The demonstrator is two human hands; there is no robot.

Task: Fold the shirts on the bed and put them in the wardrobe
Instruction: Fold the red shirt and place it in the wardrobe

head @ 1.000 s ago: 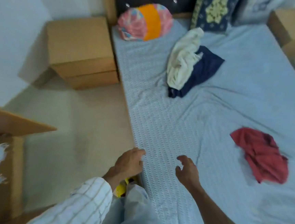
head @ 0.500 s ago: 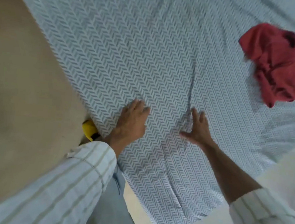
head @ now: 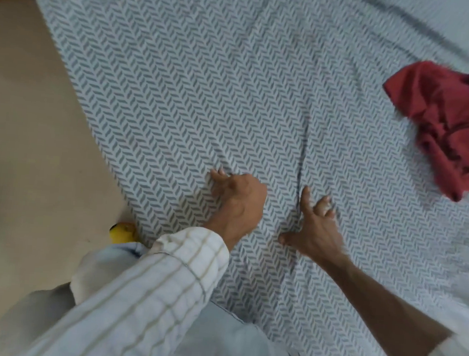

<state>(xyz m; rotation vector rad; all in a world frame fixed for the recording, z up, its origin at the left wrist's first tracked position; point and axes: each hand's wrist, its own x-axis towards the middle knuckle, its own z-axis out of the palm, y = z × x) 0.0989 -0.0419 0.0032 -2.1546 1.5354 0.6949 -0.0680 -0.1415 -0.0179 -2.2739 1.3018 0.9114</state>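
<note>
Your left hand (head: pixel 238 199) is curled and pinching a fold of the bed sheet (head: pixel 178 93). Your right hand (head: pixel 315 227) lies flat on the sheet with fingers spread, holding nothing. The red shirt (head: pixel 453 126) sits crumpled on the bed, off to the right, well apart from both hands.

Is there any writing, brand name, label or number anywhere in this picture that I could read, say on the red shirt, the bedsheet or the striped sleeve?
None can be read.
Red shirt: crumpled, no print or tag showing.
Bedsheet: only a grey chevron pattern, no words.
Striped sleeve: plain lines, no label.
Yellow thing at the bed's edge: mostly hidden, no marking visible.
</note>
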